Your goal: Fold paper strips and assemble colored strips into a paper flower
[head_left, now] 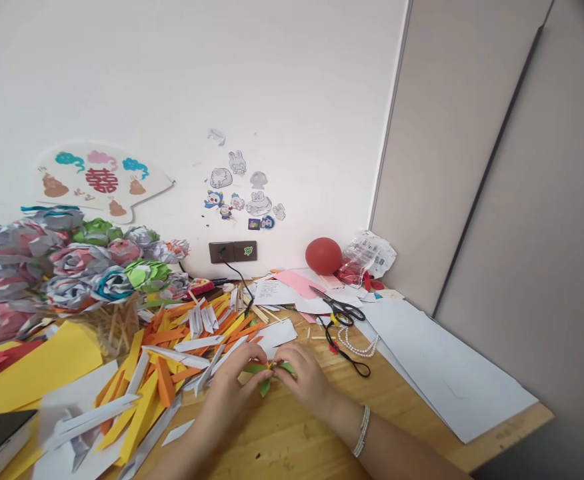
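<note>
Both my hands meet over the front middle of the wooden table (297,437). Between them is a small green paper piece (265,387) with pointed ends and a bit of yellow at its centre. My left hand (237,380) pinches it from the left with thumb and fingertips. From the right, my right hand (305,380) pinches it the same way; a silvery bracelet (362,430) circles that wrist. The fingers hide much of the folded middle. Folded orange strips (165,381), yellow strips (139,417) and white strips (177,357) lie heaped beside my left hand.
Paper flowers (82,260) on sticks crowd the left side. Black scissors (339,307), a pearl string (357,347) and a black cord (345,353) lie right of my hands. White sheets (442,360) cover the right edge. A red balloon (323,256) rests by the wall.
</note>
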`<state>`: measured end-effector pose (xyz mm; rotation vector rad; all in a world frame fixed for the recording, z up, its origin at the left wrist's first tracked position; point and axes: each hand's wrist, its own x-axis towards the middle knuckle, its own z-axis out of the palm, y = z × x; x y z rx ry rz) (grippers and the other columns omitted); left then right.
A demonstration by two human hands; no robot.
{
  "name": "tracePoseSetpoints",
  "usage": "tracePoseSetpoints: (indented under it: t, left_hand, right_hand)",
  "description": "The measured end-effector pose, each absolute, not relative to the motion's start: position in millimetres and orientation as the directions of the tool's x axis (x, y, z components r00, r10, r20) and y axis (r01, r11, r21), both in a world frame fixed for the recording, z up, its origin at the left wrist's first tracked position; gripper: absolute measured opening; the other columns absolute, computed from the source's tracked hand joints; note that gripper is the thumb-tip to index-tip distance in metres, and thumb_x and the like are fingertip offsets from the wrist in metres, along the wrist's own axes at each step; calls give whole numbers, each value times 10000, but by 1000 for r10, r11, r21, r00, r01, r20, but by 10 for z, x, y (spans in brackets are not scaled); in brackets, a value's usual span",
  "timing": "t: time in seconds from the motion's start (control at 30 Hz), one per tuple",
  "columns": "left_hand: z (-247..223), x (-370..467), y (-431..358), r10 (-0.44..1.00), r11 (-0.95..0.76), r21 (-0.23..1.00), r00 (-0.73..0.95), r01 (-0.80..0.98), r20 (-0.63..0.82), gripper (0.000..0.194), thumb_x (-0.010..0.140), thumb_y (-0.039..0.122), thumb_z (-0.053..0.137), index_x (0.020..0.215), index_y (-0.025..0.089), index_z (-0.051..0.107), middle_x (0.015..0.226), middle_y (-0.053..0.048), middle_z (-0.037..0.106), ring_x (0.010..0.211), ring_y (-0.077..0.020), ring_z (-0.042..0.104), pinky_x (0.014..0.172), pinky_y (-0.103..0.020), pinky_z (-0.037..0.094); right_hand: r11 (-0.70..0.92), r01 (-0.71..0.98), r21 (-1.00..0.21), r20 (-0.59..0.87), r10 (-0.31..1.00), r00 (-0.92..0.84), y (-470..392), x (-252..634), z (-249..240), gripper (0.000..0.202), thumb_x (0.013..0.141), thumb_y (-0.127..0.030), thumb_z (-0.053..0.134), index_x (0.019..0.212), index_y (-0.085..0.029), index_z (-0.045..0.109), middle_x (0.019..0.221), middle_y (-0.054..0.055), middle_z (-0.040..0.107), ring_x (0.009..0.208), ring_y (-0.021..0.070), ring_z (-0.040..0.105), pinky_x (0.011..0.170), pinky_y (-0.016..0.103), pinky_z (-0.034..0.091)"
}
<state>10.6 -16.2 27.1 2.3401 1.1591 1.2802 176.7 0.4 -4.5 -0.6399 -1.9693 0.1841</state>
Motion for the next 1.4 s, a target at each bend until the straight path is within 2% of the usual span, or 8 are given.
tracePoseSetpoints:
  t: [0.37,0.83,1.0,1.4]
  left_hand:
    - [323,116,-194,688,-713,501,351,491,635,49,756,220,570,782,202,532,782,-18,589,761,-160,561,692,-263,451]
    - [317,121,-206,744,-654,551,307,518,594,90,764,285,554,779,206,513,767,-29,595,731,-172,564,668,-292,464]
    - [331,123,-201,722,-683,538,340,494,603,92,765,279,550,724,202,523,758,-36,603,738,-176,568,675,-293,466]
    - [320,106,-187,730,-668,539,313,513,607,74,737,247,591,762,201,538,748,-9,609,709,-154,572,657,-255,459]
  right_hand:
    - [856,357,-372,787,496,-368,3,1785,-55,84,820,-165,481,896,-186,509,838,57,557,811,168,520,716,295,451]
    - [856,355,-377,780,500,-377,-2,1781,-41,92,811,-149,481,893,-183,503,849,60,552,825,172,514,721,297,444]
    - [861,343,-375,787,492,-373,-4,1772,-35,76,814,-152,474,881,-179,498,833,63,552,801,173,513,700,297,448]
    - [868,345,-357,792,477,-381,-6,1781,-38,76,822,-161,471,889,-175,503,831,62,553,810,173,515,699,293,449]
